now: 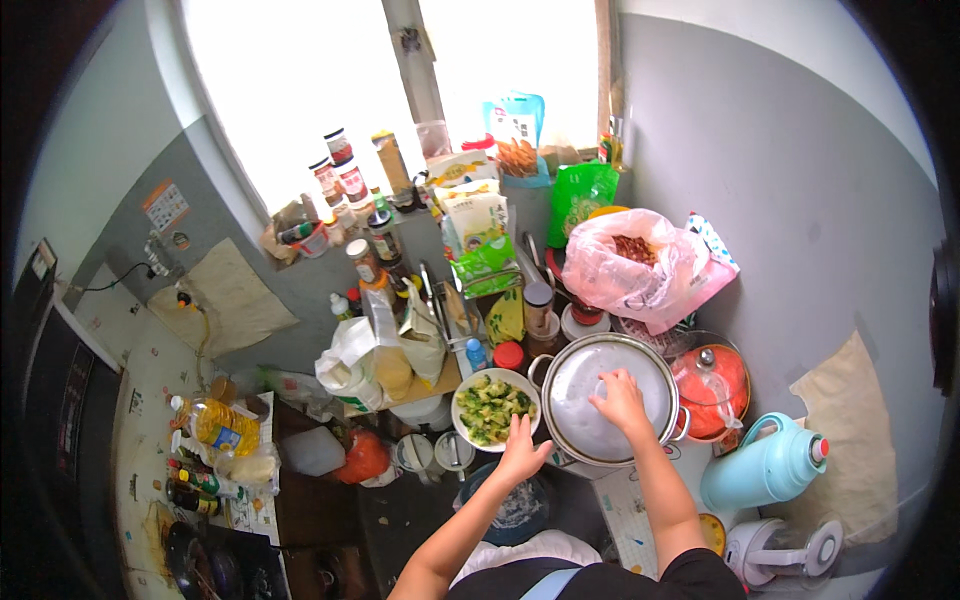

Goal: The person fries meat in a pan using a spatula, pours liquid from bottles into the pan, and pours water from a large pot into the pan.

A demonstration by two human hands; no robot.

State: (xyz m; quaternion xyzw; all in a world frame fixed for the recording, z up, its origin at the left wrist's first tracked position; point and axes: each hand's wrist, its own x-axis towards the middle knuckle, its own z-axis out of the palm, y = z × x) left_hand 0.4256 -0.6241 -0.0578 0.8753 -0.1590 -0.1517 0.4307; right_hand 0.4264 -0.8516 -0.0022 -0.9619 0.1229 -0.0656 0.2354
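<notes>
My left hand (522, 453) is at the near right rim of a white plate (460, 429) of broccoli (491, 405). Its fingers reach over the rim and the thumb stands apart; whether it grips the plate cannot be told. To the right, a large two-handled metal pot (551, 442) stands with its domed lid (577, 420) on. My right hand (621, 401) is on the middle of that lid, fingers curled around the knob, which is mostly hidden. The plate sits close to the pot's left handle (537, 369).
A light blue thermos flask (765, 465) and a glass-lidded pan (709, 390) stand right of the pot. Behind are a pink plastic bag (607, 270), a red-lidded jar (508, 355) and food bags (476, 217). A dark basin (510, 510) is below my left forearm. Cooking oil (221, 426) stands left.
</notes>
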